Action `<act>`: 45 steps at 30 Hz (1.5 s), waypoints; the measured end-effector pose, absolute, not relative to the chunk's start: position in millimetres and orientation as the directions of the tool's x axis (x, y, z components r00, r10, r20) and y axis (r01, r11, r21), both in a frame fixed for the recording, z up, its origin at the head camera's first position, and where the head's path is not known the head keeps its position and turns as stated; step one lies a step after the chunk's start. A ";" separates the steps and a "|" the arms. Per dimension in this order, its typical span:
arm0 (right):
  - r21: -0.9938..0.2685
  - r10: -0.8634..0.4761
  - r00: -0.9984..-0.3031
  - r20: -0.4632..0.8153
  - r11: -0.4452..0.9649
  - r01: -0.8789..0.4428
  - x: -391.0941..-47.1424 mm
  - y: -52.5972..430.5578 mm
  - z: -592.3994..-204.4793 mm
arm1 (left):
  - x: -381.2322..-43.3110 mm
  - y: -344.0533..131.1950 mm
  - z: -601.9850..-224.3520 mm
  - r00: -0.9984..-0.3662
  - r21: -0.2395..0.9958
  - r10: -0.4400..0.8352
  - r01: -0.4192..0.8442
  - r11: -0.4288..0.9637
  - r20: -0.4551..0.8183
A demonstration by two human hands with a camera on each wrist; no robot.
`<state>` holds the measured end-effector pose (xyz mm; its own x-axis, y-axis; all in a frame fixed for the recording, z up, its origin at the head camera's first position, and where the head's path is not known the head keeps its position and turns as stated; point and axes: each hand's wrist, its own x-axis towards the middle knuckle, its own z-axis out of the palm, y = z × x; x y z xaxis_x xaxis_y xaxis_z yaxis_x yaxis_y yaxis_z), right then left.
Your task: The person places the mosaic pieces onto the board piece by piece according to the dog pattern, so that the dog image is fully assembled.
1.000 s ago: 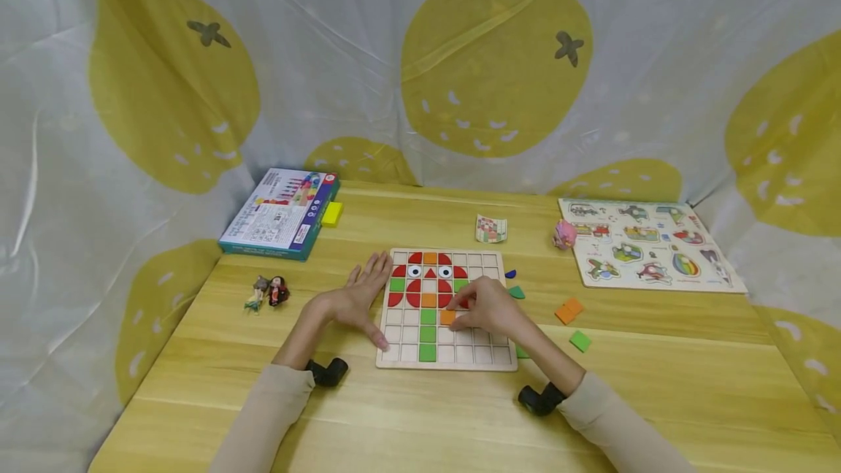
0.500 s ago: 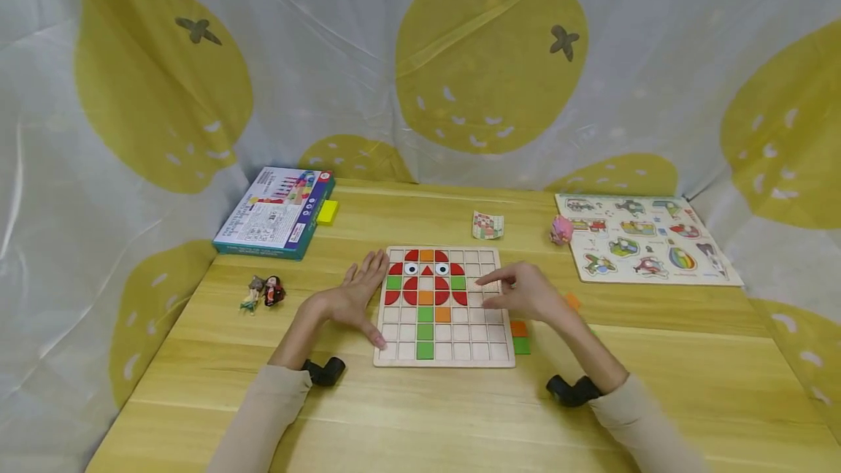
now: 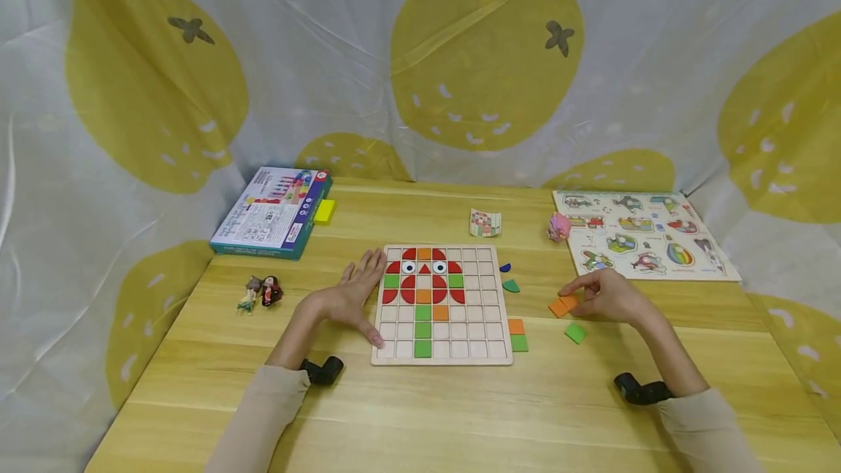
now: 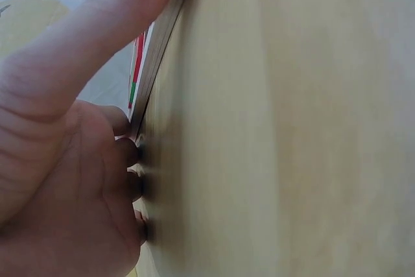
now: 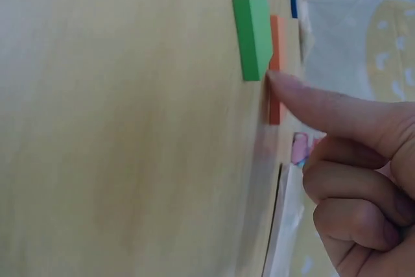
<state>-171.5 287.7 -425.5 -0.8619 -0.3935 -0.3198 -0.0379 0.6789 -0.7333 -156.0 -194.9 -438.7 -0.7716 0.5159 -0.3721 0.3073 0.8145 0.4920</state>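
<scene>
A wooden grid board (image 3: 476, 331) lies mid-table, with red, green and orange pieces and two eye pieces forming a figure in its cells. Along its left edge rests my left hand (image 3: 348, 303), fingers spread and thumb at the lower left corner; the left wrist view shows the thumb (image 4: 97, 37) over the board's side. To the right of the board, my right hand (image 3: 611, 294) pinches an orange square tile (image 3: 561, 305), one of two side by side, between thumb and index finger. A green square tile (image 3: 575, 333) lies just nearer, and the right wrist view shows the thumb tip against the orange tile (image 5: 275, 95).
Beside the board's right edge lie an orange tile (image 3: 517, 326), a green tile (image 3: 519, 343), a green quarter piece (image 3: 511, 285) and a blue piece (image 3: 505, 267). Farther out are a pattern card (image 3: 485, 223), pink toy (image 3: 559, 226), picture puzzle (image 3: 647, 239), box (image 3: 269, 214) and small figures (image 3: 259, 293).
My right hand has let go of an orange tile in the board's grid and moved right to the loose orange tiles. My left hand stays at the board's left edge.
</scene>
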 end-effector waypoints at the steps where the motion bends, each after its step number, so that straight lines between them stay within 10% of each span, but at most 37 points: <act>1: -0.727 -0.383 -0.865 -0.323 0.685 -0.032 -172.2 287.6 -426.3 | -155.8 -195.4 -438.8 -0.771 0.491 0.516 0.307 0.815 -0.374; 13: -0.677 -0.345 -0.906 -0.247 0.730 -0.094 -171.1 273.0 -427.9 | -156.3 -199.0 -437.9 -0.771 0.491 0.516 0.308 0.815 -0.373; 29: -0.786 -0.343 -0.901 -0.265 0.618 -0.003 -150.1 119.1 -426.6 | -157.9 -195.5 -439.8 -0.771 0.470 0.519 0.327 0.820 -0.370; 45: -0.788 -0.333 -0.894 -0.299 0.615 0.034 -151.3 109.4 -432.2 | -154.6 -195.1 -437.6 -0.774 0.491 0.510 0.300 0.818 -0.375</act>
<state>-151.3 109.4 -432.2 -0.8942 -0.3335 -0.2986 0.0337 0.6150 -0.7878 -154.6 -195.1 -437.6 -0.7743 0.5097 -0.3751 0.3003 0.8176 0.4912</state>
